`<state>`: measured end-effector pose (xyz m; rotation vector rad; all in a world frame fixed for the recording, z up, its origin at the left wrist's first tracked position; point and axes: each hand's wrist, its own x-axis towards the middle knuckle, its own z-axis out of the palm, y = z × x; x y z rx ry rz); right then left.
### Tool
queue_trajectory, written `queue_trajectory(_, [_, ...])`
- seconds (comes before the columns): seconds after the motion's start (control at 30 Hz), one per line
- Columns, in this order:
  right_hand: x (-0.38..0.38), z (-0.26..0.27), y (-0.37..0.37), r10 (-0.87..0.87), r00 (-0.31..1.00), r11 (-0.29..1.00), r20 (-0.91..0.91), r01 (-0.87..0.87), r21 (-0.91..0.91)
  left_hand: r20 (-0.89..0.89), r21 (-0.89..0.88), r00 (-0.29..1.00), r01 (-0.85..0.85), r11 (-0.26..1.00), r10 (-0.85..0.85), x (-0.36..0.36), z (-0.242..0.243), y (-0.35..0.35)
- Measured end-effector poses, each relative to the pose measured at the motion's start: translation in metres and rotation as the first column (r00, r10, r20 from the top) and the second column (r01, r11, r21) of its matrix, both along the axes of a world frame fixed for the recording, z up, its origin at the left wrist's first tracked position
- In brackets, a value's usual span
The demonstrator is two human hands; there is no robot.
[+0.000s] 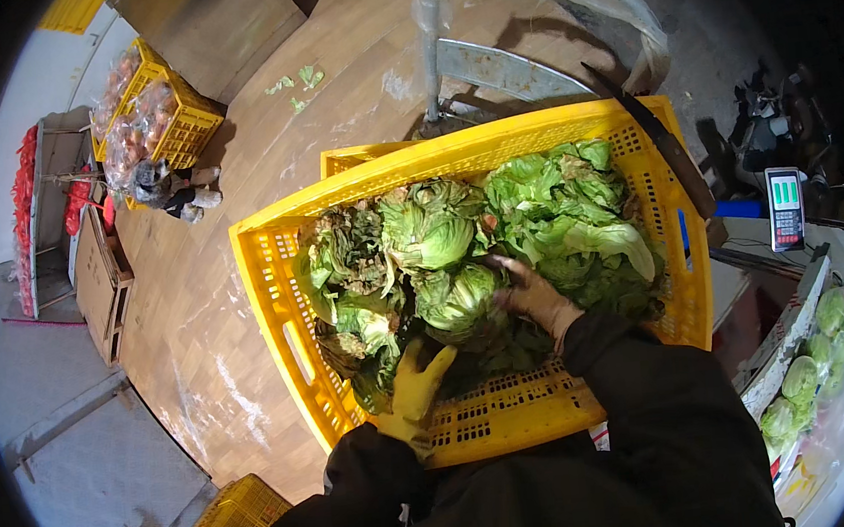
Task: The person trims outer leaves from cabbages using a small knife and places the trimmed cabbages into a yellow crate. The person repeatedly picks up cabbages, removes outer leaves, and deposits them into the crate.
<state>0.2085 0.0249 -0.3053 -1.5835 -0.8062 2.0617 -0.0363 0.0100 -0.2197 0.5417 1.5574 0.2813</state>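
Note:
A yellow plastic crate [528, 439] stands before me, filled with lettuce heads and loose leaves, several of them browned and wilted. My left hand [418, 392], in a yellow glove, has its fingers apart beside a green lettuce head [459, 298] near the crate's front side. My right hand [534, 291] touches the right side of that same head; its fingertips are partly hidden among leaves. Trimmed lettuce leaves [568, 213] lie heaped in the right part of the crate. A knife [663, 137] with a wooden handle rests across the crate's back right corner.
Behind the crate stands a metal hand truck [431, 52]. At right are a digital scale [786, 209] and a box of lettuce heads [801, 381] in plastic. A small dog [174, 189] stands by yellow crates of bagged produce [188, 126] at left. Leaf scraps [309, 76] lie on the floor.

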Motion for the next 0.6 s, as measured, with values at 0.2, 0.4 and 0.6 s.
queue_trajectory(0.2, [-0.013, 0.016, -0.021, -0.148, 0.978, 0.981, 0.148, 0.164, -0.107, 0.177, 0.392, 0.983, -0.115, 0.913, 0.047, 0.036, -0.007, 0.007])
queue_trajectory(0.4, [-0.019, 0.106, -0.002, 0.387, 0.655, 0.809, 0.649, -0.579, 0.101, -0.014, 0.403, 0.967, 0.238, 0.884, -0.254, 0.033, -0.001, 0.014])
queue_trajectory(0.6, [0.113, 0.189, 0.061, -0.517, 0.151, 0.68, 0.842, -0.524, 0.512, -0.127, 0.374, 0.93, 0.368, 0.851, -0.346, 0.032, -0.005, 0.011])
